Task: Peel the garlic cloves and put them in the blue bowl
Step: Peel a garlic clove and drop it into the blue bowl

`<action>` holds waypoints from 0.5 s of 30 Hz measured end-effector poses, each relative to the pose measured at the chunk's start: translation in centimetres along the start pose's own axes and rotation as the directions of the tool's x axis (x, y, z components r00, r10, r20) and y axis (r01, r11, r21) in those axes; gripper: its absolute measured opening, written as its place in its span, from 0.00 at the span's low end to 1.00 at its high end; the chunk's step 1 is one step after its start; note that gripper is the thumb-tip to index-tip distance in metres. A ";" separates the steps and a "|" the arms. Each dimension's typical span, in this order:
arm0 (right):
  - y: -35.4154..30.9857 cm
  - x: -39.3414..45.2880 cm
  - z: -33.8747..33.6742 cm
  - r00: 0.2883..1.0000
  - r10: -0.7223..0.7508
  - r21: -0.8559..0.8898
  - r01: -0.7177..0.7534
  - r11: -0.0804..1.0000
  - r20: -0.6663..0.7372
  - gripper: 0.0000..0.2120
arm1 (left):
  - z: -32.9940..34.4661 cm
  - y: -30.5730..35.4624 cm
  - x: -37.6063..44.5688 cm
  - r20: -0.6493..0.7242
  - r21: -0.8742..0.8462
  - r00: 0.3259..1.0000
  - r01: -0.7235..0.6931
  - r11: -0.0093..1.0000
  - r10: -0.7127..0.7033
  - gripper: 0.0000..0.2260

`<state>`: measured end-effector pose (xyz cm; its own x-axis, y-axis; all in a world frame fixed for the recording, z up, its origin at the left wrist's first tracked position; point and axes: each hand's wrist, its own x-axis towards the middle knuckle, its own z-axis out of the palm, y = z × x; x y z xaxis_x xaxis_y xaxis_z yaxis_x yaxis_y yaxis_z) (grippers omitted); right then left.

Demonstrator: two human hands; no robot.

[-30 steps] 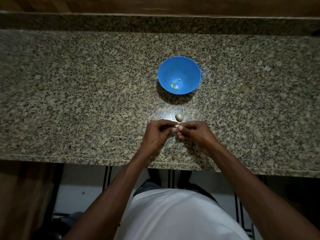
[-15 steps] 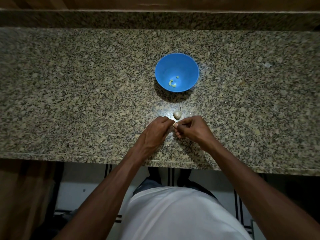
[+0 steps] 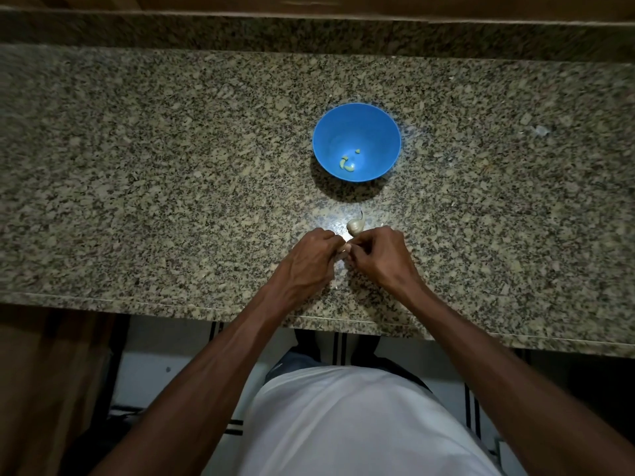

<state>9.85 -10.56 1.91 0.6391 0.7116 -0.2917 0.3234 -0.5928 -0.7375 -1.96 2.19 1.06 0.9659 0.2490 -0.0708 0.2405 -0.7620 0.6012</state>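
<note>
A blue bowl point(image 3: 356, 125) stands on the granite counter point(image 3: 171, 183) with a few peeled garlic pieces point(image 3: 347, 163) at its bottom. Just in front of it lies a small garlic bulb point(image 3: 355, 227) with a thin stalk. My left hand point(image 3: 311, 259) and my right hand point(image 3: 379, 257) meet fingertip to fingertip right below the bulb. Together they pinch a small garlic clove point(image 3: 345, 248), which is mostly hidden by the fingers.
A small pale scrap point(image 3: 540, 131) lies on the counter at the far right. The raised granite backsplash point(image 3: 309, 32) runs along the back. The counter's front edge point(image 3: 206, 305) is close under my wrists.
The hands stay together on the clove and have shifted slightly closer to the bulb. The right hand's fingers have curled tighter over it. The bowl and bulb have not moved.
</note>
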 end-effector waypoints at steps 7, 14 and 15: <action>0.0 0.0 0.5 0.993 -0.119 -0.103 0.117 0.988 -0.016 0.08 | 0.6 -0.4 0.1 -0.012 -0.187 0.989 0.143 0.972 -0.148 0.15; 0.1 -0.3 0.9 0.984 -0.178 -0.160 0.174 0.972 -0.011 0.07 | 0.6 -1.0 0.1 0.073 -0.318 0.954 0.300 0.899 -0.292 0.11; 0.2 -0.2 1.0 0.983 -0.182 -0.170 0.176 0.970 -0.015 0.07 | 0.5 -1.1 0.1 0.090 -0.334 0.951 0.309 0.890 -0.297 0.11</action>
<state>9.10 -10.46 1.27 0.5804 0.8016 -0.1435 0.5450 -0.5133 -0.6629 -2.07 2.78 0.03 0.8555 0.4093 -0.3171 0.4810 -0.4018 0.7792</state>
